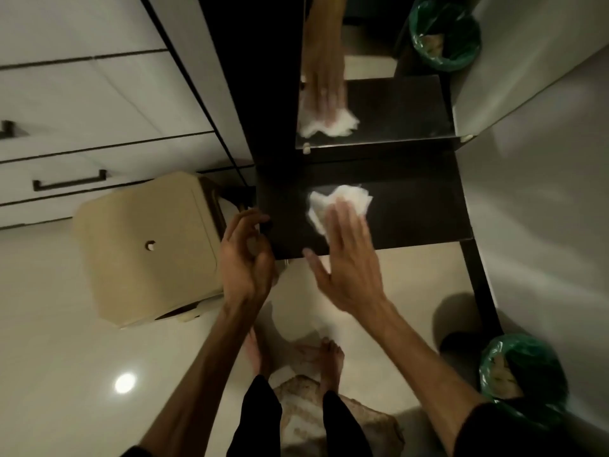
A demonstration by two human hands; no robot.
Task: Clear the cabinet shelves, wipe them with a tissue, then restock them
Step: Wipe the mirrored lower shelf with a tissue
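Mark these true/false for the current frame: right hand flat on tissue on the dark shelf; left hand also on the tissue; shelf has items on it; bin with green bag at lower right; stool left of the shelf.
1. The right hand presses the tissue flat on the dark shelf. True.
2. The left hand is also on the tissue. False: it is at the shelf's left front corner, fingers curled, away from the tissue.
3. The shelf holds jars and boxes. False: only the tissue and hand show on it.
4. A bin with a green bag stands on the floor at lower right. True.
5. A beige stool stands left of the shelf. True.
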